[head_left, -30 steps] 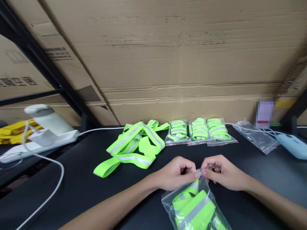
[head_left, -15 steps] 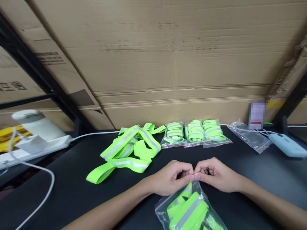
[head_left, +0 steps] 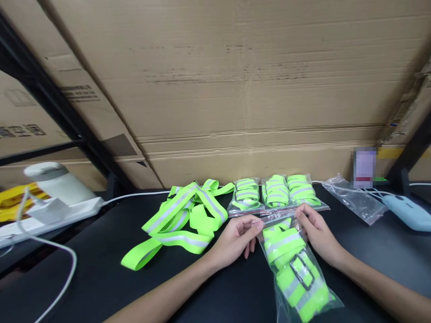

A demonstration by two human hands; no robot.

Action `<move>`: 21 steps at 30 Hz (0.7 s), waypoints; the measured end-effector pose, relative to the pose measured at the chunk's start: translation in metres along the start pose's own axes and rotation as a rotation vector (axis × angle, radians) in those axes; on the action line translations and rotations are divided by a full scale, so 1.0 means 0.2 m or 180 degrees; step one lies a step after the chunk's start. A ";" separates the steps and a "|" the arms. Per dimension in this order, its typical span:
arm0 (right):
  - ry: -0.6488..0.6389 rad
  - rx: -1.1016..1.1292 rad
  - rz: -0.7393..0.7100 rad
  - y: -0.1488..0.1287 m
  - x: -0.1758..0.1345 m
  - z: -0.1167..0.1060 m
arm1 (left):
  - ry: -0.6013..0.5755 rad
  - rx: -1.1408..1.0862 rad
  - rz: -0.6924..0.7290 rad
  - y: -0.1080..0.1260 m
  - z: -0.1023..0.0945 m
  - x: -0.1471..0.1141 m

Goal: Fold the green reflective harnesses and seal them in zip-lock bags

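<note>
A clear zip bag [head_left: 279, 309] with a folded neon-green reflective strap [head_left: 286, 246] inside is stretched between my hands. A black rectangular buckle [head_left: 302, 272] shows through the plastic. My left hand [head_left: 239, 235] pinches the top left corner of the bag between thumb and finger. At the top right corner my right hand [head_left: 316, 229] grips the same edge, its lower fingers partly hidden behind the bag. Left of my hands lies a loose heap of neon-green reflective strap [head_left: 182, 220].
Packed bags of green strap [head_left: 247, 195] stand in a row against the cardboard wall [head_left: 256, 98]. To the right are an empty clear bag [head_left: 355, 199] and a light blue device [head_left: 409, 211] with a cable. A power strip [head_left: 77, 211] and a white bottle [head_left: 63, 184] sit at the left.
My hands have moved apart from the pinch where they met and risen slightly. The bag now hangs wide between them, its opening edge at the top and the buckle showing.
</note>
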State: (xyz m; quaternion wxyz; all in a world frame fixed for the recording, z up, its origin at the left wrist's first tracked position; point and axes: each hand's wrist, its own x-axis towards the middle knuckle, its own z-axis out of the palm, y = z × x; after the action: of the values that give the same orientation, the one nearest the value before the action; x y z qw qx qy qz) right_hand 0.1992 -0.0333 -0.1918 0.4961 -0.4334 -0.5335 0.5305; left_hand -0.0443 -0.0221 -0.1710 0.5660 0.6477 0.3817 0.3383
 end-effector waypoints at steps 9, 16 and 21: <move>-0.0791 0.0286 0.0549 0.00 0.03 -0.05 | 0.0610 -0.0137 -0.0050 -0.04 0.03 0.02; -0.0727 0.0330 0.0262 0.01 0.03 -0.07 | 0.0493 -0.0298 -0.0157 -0.02 -0.01 0.04; -0.0742 0.0238 0.0272 0.02 0.05 -0.09 | 0.0255 -0.0165 -0.0096 -0.01 -0.03 0.03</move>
State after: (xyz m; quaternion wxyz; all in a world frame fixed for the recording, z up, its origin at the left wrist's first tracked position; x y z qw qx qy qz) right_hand 0.2146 -0.0213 -0.1964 0.4235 -0.3724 -0.5484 0.6174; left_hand -0.0468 -0.0141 -0.1722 0.5718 0.6130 0.4049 0.3652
